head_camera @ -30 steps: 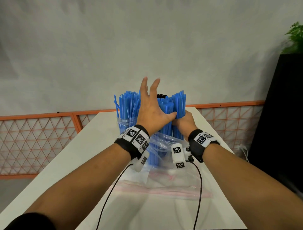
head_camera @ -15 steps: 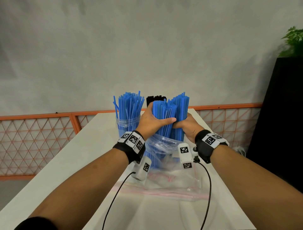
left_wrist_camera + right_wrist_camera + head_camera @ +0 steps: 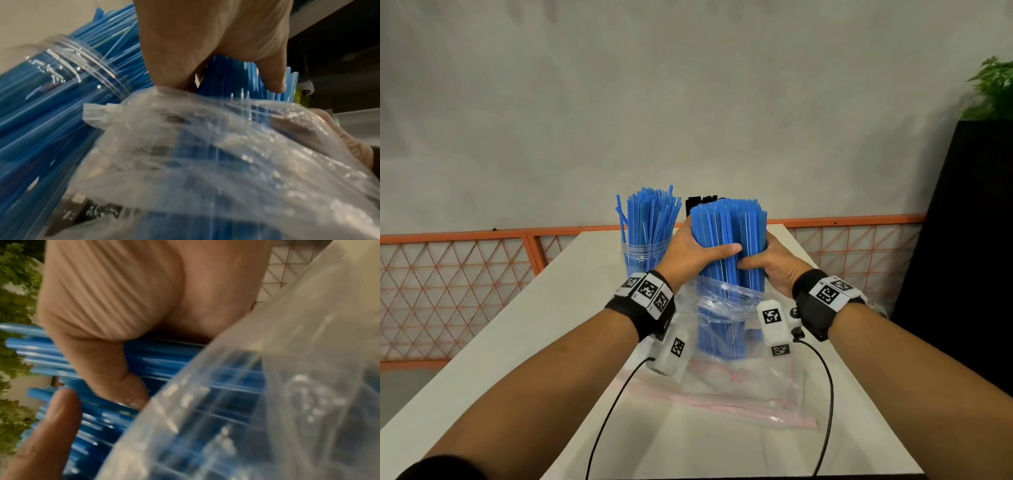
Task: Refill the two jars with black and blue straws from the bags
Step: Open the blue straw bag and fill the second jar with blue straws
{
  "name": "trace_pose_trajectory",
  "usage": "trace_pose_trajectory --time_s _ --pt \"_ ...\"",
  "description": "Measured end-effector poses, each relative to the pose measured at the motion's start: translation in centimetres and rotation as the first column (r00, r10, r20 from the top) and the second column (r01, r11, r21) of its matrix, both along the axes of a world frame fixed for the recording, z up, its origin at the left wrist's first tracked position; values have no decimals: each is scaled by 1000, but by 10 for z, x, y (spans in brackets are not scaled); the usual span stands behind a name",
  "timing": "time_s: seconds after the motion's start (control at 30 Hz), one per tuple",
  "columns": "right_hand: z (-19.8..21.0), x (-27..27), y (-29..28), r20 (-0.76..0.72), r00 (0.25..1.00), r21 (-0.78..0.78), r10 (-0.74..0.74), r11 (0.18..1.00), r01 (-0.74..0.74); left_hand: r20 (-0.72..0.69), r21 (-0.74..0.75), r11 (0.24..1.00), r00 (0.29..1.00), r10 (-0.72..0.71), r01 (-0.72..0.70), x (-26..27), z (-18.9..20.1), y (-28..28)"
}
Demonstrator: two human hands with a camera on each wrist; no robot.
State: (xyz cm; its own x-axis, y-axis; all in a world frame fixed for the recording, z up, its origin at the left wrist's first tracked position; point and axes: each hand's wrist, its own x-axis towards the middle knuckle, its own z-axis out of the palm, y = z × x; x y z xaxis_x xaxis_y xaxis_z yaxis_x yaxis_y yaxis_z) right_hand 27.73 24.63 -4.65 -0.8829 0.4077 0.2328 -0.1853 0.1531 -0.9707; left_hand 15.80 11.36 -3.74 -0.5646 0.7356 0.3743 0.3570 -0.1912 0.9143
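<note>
Both hands grip one upright bundle of blue straws above the middle of the white table. The left hand wraps the bundle from its left side, thumb laid across the near face and fingers curled round the far side. The right hand clamps the bundle from the right, thumb on the near face just below the left thumb, fingers out of sight behind the straws. In the left wrist view the left hand presses its thumb against the straws just above the bag's mouth. In the right wrist view the right hand has its thumb curled onto the straws.

The lower half of the bundle stands inside a clear plastic bag, whose crumpled mouth sits just below both hands. The bag's near end lies flat on the table, towards the person.

A clear jar stands on the table just left of the bundle and slightly farther away, holding loose blue straws that fan out above its rim. Black straws show directly behind the top of the held bundle; their container is hidden.

An orange lattice fence runs behind the table. A green plant sits on a black cabinet at far right.
</note>
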Motion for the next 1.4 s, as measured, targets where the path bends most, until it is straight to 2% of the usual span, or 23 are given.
trace_pose_trajectory --time_s 0.1,0.23,0.4,0.57,1.0,1.17,1.3,1.4 --pt "6 2 0 -18 998 -25 58 998 -58 -64 -23 999 997 33 -34 -2 4 -5" --pt "13 0 -9 -10 992 35 124 992 -124 -144 -30 999 989 11 -15 -2 10 -6" --pt "17 -4 -16 -127 992 29 16 1000 -12 -168 -54 990 977 -135 127 4 19 1" --pt "13 -2 -15 -130 989 -31 -76 997 73 -100 -66 984 980 -173 167 -3 17 -4" --pt "16 -4 -6 -61 968 25 -243 969 245 -23 -14 994 993 -112 111 -26 11 -31" --pt "19 -7 -14 -69 973 21 -219 975 221 -40 -69 994 996 -83 80 -24 14 -24" --pt "21 -6 -19 -84 971 25 -225 973 228 -34 -32 998 998 -56 55 -22 22 -18" --pt "21 -6 -18 -93 965 30 -246 968 250 -89 -31 1000 996 -6 4 -24 30 -18"
